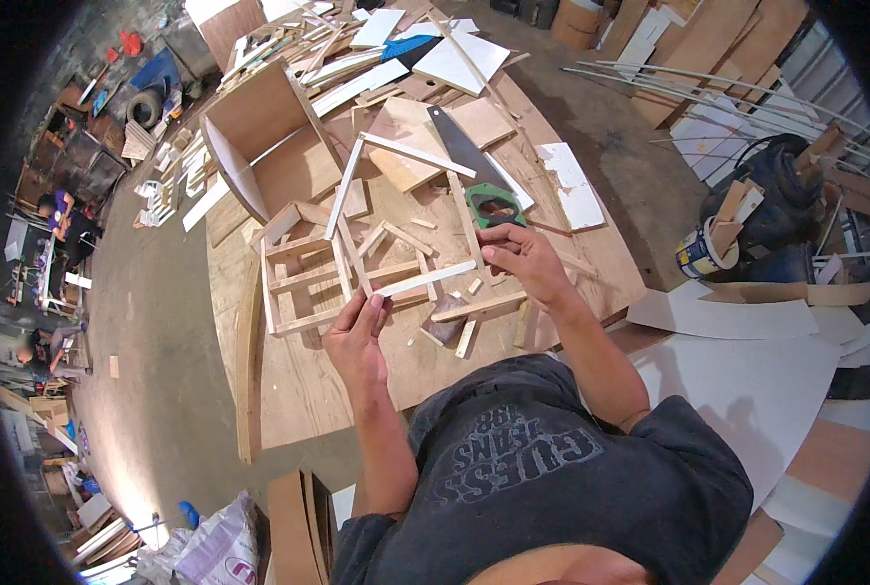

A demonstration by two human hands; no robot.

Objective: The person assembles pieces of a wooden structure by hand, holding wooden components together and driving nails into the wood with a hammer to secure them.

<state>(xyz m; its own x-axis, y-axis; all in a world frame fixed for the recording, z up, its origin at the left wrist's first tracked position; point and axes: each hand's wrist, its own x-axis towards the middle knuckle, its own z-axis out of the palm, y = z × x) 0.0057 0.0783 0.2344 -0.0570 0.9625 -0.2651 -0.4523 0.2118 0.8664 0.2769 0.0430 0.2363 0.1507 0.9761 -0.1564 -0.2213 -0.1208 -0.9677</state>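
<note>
Both my hands hold up a small frame of thin wooden strips [427, 279], some white-faced and some bare wood, above the workbench. My left hand [359, 327] pinches its near left corner. The near right corner is between the fingers and thumb of my right hand [524, 258]. Just beyond the right hand lies a handsaw [496, 206] with a green handle, its blade pointing away. To the left, a larger wooden frame with crossbars [303, 320] rests on the bench, partly behind the held frame. Short wood offcuts [475, 287] are scattered beneath and beside my hands.
An open plywood box with a curved side [271, 132] stands at the bench's far left. Wood scraps [376, 73] pile up at the back. A long batten [249, 390] runs along the left edge. White panels [747, 390] and a bucket [705, 252] are at right. People sit far left.
</note>
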